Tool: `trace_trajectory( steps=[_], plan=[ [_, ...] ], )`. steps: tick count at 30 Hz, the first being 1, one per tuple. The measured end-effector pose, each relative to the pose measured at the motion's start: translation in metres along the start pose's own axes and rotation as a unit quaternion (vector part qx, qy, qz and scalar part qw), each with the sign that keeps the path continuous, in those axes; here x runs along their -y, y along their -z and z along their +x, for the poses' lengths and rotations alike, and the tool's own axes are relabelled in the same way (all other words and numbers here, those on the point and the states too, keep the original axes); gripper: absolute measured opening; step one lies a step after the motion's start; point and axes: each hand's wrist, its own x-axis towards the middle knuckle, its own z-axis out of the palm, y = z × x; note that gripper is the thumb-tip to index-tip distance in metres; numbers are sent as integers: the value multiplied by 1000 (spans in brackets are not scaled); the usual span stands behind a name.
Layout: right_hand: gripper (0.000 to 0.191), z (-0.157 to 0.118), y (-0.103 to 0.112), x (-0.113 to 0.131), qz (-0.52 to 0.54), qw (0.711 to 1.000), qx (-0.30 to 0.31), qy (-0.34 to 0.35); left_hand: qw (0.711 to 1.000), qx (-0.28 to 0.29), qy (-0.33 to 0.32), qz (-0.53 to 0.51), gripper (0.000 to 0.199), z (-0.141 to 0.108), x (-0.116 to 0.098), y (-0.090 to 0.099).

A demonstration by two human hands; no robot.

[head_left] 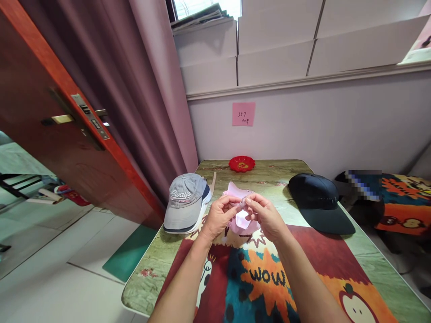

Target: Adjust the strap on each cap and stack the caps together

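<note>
Both hands meet over the middle of the table, fingertips pinched together. My left hand [220, 216] and my right hand [263, 214] grip a small, pale, clear-looking piece between them, too small to name. Just beneath and behind the fingers is a light pink item [241, 223], soft-looking and partly hidden by the hands. A grey cap [184, 204] with "Always" lettering sits to the left, on top of other caps whose dark and white brims show. To the right rests a black cap [318, 199], its brim pointing toward the front right.
A red scalloped dish [242, 163] stands at the table's far edge. A colourful cloth [240, 273] with "WOW" covers the near part of the wooden-patterned table [143, 280]. A pink note [244, 114] is on the wall. Left are a curtain and an open door [67, 112].
</note>
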Motion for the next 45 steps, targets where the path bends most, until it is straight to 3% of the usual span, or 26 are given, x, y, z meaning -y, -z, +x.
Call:
trace_trajectory(
  steps=[8,14,19,25,33,41,45],
  plan=[
    [44,-1,10,7,-18,997,61,-44,998,8,-23,50,22,-1,5,5],
    [45,5,14,-2,-122,992,10,15,993,2,-53,101,18,-1,6,6],
    [37,10,18,-12,-230,970,-32,72,984,19,-83,156,15,-1,4,4],
    [27,10,17,-16,-266,958,-53,90,976,28,-99,192,12,-1,6,3],
    [23,5,15,-5,-329,938,-17,107,973,33,-109,202,10,-1,3,2],
    [36,3,28,2,-287,954,67,47,969,63,-95,220,12,-3,-5,1],
    [40,4,31,0,-270,960,68,38,963,70,-112,233,13,-4,-5,0]
  ],
)
